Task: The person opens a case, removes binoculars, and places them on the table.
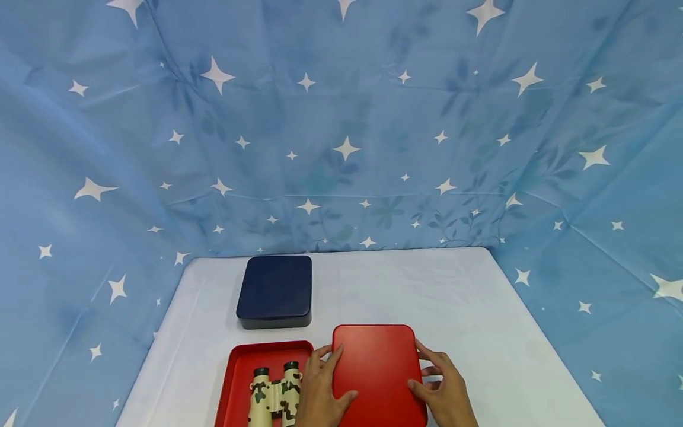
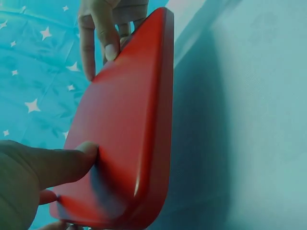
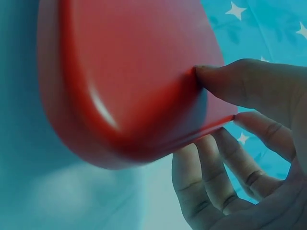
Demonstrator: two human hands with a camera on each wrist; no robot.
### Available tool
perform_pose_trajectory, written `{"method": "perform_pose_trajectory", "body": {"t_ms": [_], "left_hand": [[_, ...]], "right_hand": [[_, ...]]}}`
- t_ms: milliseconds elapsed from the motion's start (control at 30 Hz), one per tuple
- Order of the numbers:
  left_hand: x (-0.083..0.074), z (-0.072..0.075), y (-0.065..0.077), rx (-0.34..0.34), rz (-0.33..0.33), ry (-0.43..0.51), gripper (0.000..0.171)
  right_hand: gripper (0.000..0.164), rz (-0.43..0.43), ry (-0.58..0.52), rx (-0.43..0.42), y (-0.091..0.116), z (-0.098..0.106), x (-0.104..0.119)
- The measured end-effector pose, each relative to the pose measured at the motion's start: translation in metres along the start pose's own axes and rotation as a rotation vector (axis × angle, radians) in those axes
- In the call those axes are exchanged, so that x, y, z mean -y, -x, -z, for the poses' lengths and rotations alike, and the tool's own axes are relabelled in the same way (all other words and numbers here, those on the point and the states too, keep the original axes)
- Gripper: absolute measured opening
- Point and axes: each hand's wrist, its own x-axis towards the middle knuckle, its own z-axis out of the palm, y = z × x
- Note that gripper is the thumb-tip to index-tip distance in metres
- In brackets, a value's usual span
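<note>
A smooth red box lid (image 1: 379, 379) with rounded corners is held between both hands above the white table. My left hand (image 1: 322, 388) grips its left side, thumb on the top face and fingers at the edge. On the right side my right hand (image 1: 447, 385) pinches the edge in the same way; its thumb presses the face and its fingers (image 3: 211, 167) curl at the rim. In the left wrist view the lid (image 2: 120, 124) stands clear of the table. Camouflage binoculars (image 1: 274, 394) lie in an open red box (image 1: 235, 370), partly hidden by my left hand.
A dark navy box (image 1: 276, 290) sits at the back left of the white table (image 1: 427, 290). Blue curtains (image 1: 347, 178) with white stars surround the table at the back and both sides.
</note>
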Motion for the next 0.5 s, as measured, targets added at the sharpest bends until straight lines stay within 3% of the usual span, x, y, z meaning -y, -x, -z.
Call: {"method": "perform_pose_trajectory", "body": {"t_ms": [167, 300, 500], "left_hand": [[-0.002, -0.014, 0.002, 0.029, -0.011, -0.005, 0.084], [-0.003, -0.024, 0.003, 0.013, -0.020, -0.022, 0.085], [-0.004, -0.035, 0.003, -0.005, 0.035, -0.053, 0.085]], "right_hand": [[0.084, -0.010, 0.032, -0.011, -0.002, 0.003, -0.011], [0.085, -0.001, 0.035, -0.023, -0.004, 0.001, -0.021], [0.085, 0.006, 0.030, -0.030, -0.007, -0.005, -0.032]]}}
